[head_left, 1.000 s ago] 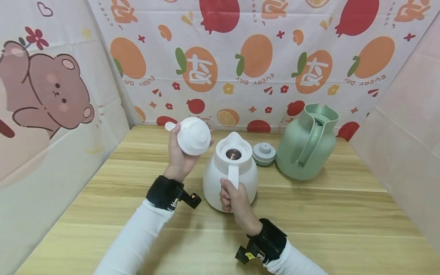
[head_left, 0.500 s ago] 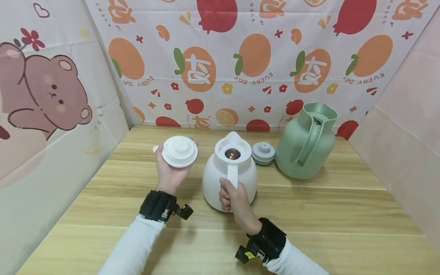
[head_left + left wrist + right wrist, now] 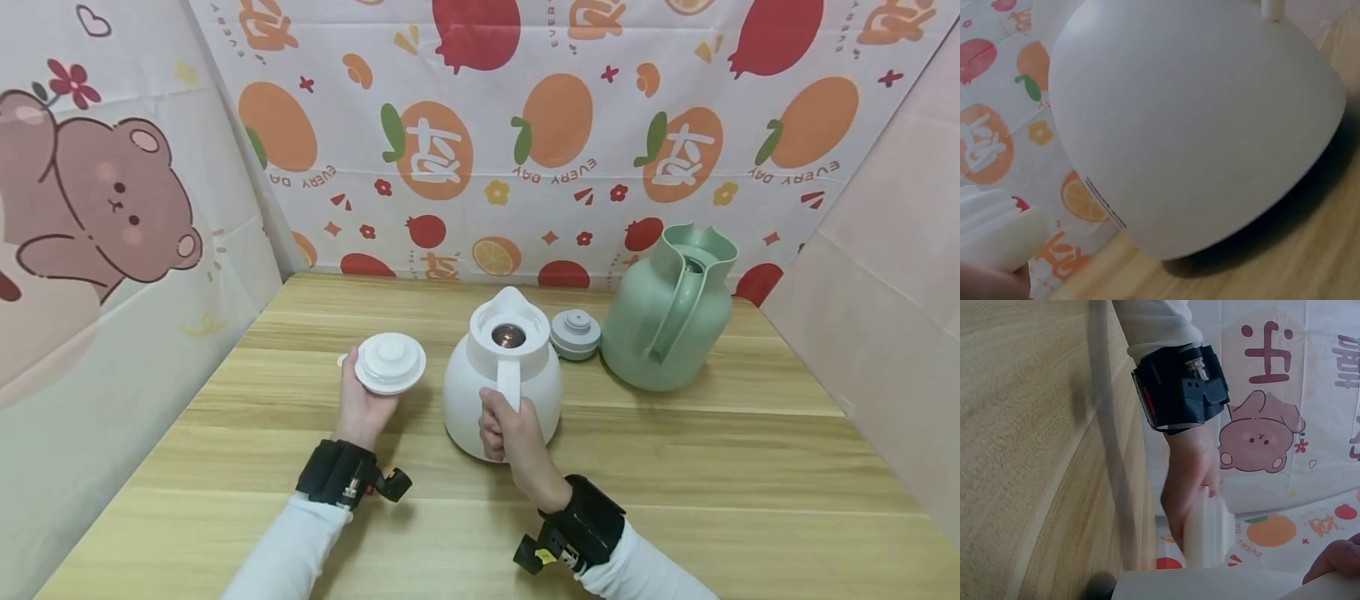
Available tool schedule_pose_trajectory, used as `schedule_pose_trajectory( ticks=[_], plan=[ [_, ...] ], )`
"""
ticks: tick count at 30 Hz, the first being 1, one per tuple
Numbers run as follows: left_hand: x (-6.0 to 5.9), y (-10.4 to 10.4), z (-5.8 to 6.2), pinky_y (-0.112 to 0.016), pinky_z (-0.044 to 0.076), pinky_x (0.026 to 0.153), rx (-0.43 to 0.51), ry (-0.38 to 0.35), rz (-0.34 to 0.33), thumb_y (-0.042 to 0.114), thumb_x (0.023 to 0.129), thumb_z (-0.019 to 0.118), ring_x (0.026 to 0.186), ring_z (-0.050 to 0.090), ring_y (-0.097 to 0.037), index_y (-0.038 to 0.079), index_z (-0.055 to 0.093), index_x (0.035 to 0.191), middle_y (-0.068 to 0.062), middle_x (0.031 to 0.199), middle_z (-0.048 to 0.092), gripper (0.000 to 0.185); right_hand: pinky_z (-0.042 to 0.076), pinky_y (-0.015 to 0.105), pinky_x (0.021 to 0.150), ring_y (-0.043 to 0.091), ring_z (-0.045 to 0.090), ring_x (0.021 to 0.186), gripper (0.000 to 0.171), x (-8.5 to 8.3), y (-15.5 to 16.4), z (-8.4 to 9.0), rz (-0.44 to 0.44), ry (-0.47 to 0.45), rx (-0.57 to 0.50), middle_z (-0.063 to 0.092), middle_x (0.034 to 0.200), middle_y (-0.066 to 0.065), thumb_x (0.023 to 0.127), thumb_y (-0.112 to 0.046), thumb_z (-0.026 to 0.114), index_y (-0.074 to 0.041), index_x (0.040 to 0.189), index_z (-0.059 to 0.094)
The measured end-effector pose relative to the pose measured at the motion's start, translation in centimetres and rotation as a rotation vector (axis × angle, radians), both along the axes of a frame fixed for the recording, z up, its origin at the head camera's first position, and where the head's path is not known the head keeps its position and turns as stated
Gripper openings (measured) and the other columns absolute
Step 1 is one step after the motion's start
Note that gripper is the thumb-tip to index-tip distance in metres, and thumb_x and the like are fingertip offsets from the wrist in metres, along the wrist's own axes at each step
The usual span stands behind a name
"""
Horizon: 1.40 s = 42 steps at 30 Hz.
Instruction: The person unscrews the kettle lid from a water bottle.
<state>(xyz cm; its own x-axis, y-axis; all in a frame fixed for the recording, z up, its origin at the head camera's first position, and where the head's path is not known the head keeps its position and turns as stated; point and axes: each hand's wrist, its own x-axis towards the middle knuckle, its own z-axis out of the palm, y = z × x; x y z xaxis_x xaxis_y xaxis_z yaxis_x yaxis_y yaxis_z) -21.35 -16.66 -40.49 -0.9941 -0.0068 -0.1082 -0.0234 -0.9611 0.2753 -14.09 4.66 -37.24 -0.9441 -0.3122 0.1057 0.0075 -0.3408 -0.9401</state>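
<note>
right now the left hand [image 3: 360,400] cups the white lid [image 3: 390,362] underside-up, low over the table [image 3: 750,467], while the right hand [image 3: 506,433] grips the open white jug's [image 3: 502,375] handle. setting the lid down flat looks next.

On the light wooden table [image 3: 675,467], the right hand [image 3: 510,433] grips the handle of the round white plastic jug [image 3: 502,383] while the left hand [image 3: 360,400] holds its white round lid [image 3: 390,363] at 9 o'clock, with a grey-green stopper [image 3: 576,333] and a pale green plastic jug [image 3: 667,308] at 2 o'clock.
</note>
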Motion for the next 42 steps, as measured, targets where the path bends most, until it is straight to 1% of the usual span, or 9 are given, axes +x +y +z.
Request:
schedule_pose_trajectory(
  ticks=[4,12,20,27,32,34,36,39,42],
  plan=[
    [-0.1,-0.3,-1.0,-0.028,0.016,0.106,-0.061,-0.085,0.030,0.036,0.101,0.025,0.135,0.012,-0.010,0.028,0.000,0.148,0.007,0.152,0.005,0.054,0.016,0.022,0.038,0.008,0.019,0.038,0.045,0.0,0.0,0.1,0.003,0.002,0.000,0.024,0.046,-0.002,0.092,-0.024,0.048,-0.008,0.055,0.029],
    [-0.1,-0.6,-2.2,-0.022,0.014,0.105,-0.171,-0.150,0.058,0.030,0.102,0.021,0.135,0.008,-0.007,0.022,-0.006,0.148,0.007,0.152,-0.001,0.053,0.016,0.022,0.038,0.008,0.020,0.038,0.044,0.1,0.0,0.2,-0.004,-0.001,0.010,0.025,0.046,-0.002,0.092,-0.024,0.048,-0.008,0.055,0.029],
    [0.2,-0.6,-2.0,-0.017,0.013,0.104,-0.228,-0.158,0.078,0.022,0.102,0.021,0.134,0.005,-0.004,0.020,-0.008,0.147,0.006,0.152,-0.004,0.054,0.017,0.022,0.038,0.009,0.020,0.038,0.045,0.2,0.0,0.4,-0.009,-0.001,0.010,0.025,0.046,-0.002,0.091,-0.025,0.049,-0.007,0.056,0.029],
    [0.3,-1.0,-1.8,-0.014,0.015,0.101,-0.337,-0.186,0.182,-0.004,0.098,0.023,0.135,0.005,-0.005,0.013,-0.004,0.148,0.004,0.152,-0.003,0.059,0.017,0.022,0.039,0.009,0.020,0.038,0.045,0.1,-0.1,0.4,-0.006,-0.004,0.011,0.025,0.047,-0.001,0.092,-0.026,0.049,-0.007,0.056,0.029],
    [0.9,-0.9,-1.1,-0.014,0.014,0.102,-0.426,-0.245,0.178,0.000,0.099,0.016,0.134,0.006,-0.006,0.010,0.006,0.148,0.003,0.152,0.004,0.051,0.017,0.022,0.039,0.009,0.021,0.038,0.044,0.1,-0.1,0.5,-0.008,-0.005,0.013,0.026,0.047,-0.001,0.092,-0.025,0.049,-0.007,0.056,0.029],
    [1.0,-1.0,-0.9,-0.016,0.014,0.103,-0.487,-0.267,0.159,0.000,0.098,0.014,0.135,0.009,-0.009,0.007,0.010,0.147,-0.001,0.152,0.008,0.050,0.017,0.022,0.039,0.009,0.021,0.038,0.044,0.0,-0.1,0.5,-0.012,-0.003,0.017,0.026,0.047,-0.001,0.092,-0.025,0.049,-0.006,0.056,0.029],
    [1.0,-1.1,-0.7,-0.019,0.015,0.104,-0.597,-0.284,0.125,-0.004,0.095,0.017,0.135,0.013,-0.012,0.003,0.014,0.146,-0.008,0.151,0.013,0.051,0.017,0.022,0.038,0.009,0.021,0.038,0.044,0.0,-0.1,0.5,-0.014,-0.005,0.019,0.026,0.047,-0.001,0.091,-0.025,0.049,-0.007,0.056,0.030],
    [1.0,-1.7,-0.6,-0.025,0.020,0.104,-0.845,-0.279,0.033,-0.009,0.091,0.020,0.133,0.018,-0.021,-0.005,0.014,0.143,-0.019,0.148,0.017,0.053,0.017,0.022,0.038,0.009,0.022,0.038,0.044,-0.1,-0.1,0.5,-0.016,-0.009,0.017,0.026,0.047,-0.001,0.091,-0.025,0.049,-0.007,0.056,0.030],
    [0.8,-2.5,-0.8,-0.029,0.026,0.102,-1.077,-0.249,-0.038,-0.009,0.092,0.025,0.131,0.024,-0.027,-0.011,0.011,0.141,-0.027,0.144,0.021,0.052,0.017,0.022,0.038,0.009,0.022,0.038,0.043,-0.1,-0.1,0.6,-0.015,-0.015,0.016,0.027,0.047,-0.001,0.091,-0.024,0.049,-0.007,0.056,0.030]
  ],
)
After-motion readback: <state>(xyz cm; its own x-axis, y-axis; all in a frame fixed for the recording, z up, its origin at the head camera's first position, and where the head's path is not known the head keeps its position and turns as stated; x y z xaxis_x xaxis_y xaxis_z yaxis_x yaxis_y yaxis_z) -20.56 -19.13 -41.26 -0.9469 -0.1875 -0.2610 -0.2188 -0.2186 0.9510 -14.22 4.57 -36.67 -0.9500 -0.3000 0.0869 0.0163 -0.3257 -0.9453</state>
